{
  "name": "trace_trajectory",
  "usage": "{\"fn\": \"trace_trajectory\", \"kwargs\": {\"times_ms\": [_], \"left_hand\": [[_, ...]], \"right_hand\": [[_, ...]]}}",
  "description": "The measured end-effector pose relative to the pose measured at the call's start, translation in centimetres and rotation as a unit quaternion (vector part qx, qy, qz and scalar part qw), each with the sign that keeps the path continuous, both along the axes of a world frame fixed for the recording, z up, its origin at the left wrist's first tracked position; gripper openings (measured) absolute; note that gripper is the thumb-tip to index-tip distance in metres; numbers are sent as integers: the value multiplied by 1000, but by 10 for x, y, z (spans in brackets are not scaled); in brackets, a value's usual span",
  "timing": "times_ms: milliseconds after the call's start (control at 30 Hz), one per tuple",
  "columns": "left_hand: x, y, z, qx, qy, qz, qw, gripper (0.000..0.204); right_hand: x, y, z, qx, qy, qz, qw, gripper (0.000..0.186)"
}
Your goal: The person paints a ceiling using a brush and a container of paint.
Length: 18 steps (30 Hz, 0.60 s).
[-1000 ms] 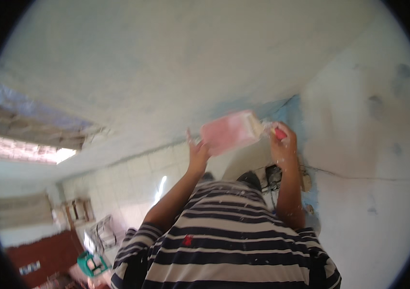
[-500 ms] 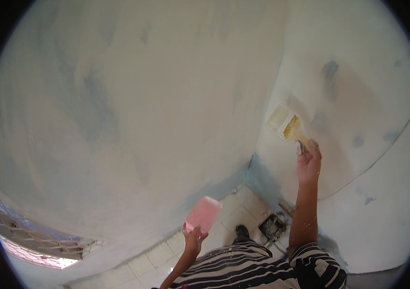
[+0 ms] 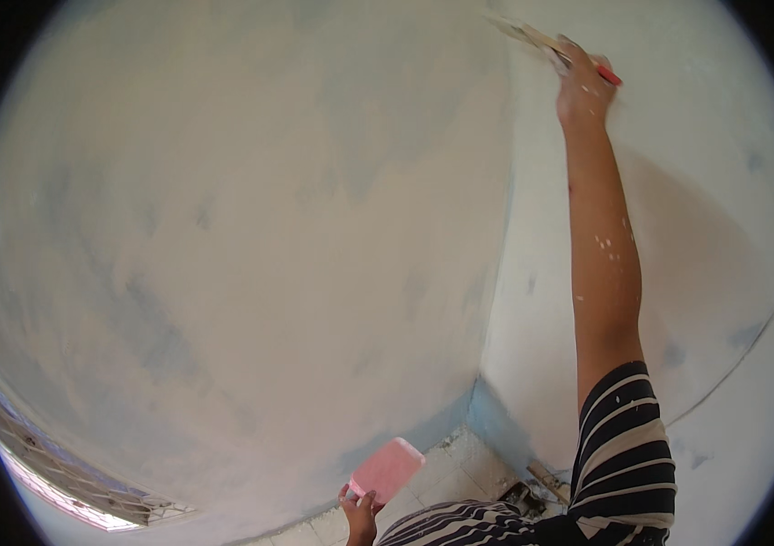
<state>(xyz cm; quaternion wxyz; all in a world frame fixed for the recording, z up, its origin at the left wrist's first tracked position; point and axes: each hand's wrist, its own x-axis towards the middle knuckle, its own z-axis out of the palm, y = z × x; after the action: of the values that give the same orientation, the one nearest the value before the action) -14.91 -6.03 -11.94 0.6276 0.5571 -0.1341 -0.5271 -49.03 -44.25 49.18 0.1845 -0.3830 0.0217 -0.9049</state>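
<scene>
High up by the wall corner, my right hand [image 3: 583, 84] is closed round the handle of a paintbrush [image 3: 532, 36]. The brush is seen nearly edge-on, its bristles pointing up and left at the corner; whether they touch the wall I cannot tell. Red shows at the handle's end. White specks dot my right forearm. Low in the middle, my left hand [image 3: 361, 511] grips the near end of a pink rectangular container [image 3: 388, 470], which is tilted. What is inside the container is hard to make out.
A large wall [image 3: 314, 227] with patchy whitish paint over blue-grey fills the left and middle. It meets the right wall [image 3: 542, 346] at a corner, blue near the floor. A dark, paint-spattered object [image 3: 519, 499] lies on the tiles. A grated window [image 3: 69, 473] is at lower left.
My right hand has gone up along the corner with the paintbrush, the arm now stretched out. The view has tilted up, and the pink container sits lower in it, still in my left hand.
</scene>
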Motion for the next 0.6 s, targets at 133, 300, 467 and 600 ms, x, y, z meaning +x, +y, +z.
{"fn": "trace_trajectory", "kwargs": {"times_ms": [133,300,467,600], "left_hand": [[-24,-21,3,-1,1,14,1000,74],[-57,-36,-1,-12,19,5,1000,73],[-59,-35,-6,-3,31,-4,1000,73],[-67,-69,-15,-5,73,7,997,72]], "right_hand": [[12,-46,15,65,125,-191,971,19],[-2,-86,-56,36,203,-126,970,25],[-10,-56,-61,96,280,-124,947,26],[-13,-37,11,76,217,-154,961,29]]}}
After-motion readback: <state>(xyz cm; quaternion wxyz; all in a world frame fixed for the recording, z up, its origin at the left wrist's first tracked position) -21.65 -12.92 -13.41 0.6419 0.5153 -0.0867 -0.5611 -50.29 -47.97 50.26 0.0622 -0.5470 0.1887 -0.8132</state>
